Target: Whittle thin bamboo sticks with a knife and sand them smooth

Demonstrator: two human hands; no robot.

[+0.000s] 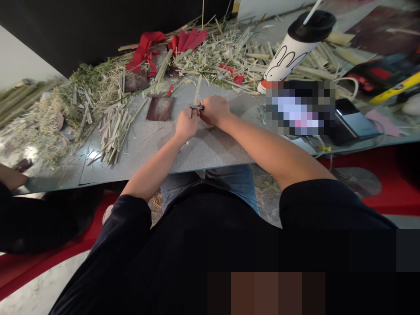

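Note:
My left hand [186, 123] is closed, its fingers pinched around a thin pale bamboo strip [198, 89] that points away from me over the table. Against it, my right hand [215, 109] is curled shut on a small dark metal tool [198, 106], perhaps a knife; most of it is hidden by the fingers. The tool lies across the strip where both hands meet. Just left of them, a square of brown sandpaper [159, 108] rests flat. A bundle of split bamboo strips [114, 129] lies farther left.
Shavings [226, 54] are heaped along the back with red paper pieces [188, 41]. On the right stand a white tumbler [284, 57] with a straw, a phone [356, 118] and a red-black power tool [377, 74]. Another person's arm [11, 177] shows at far left.

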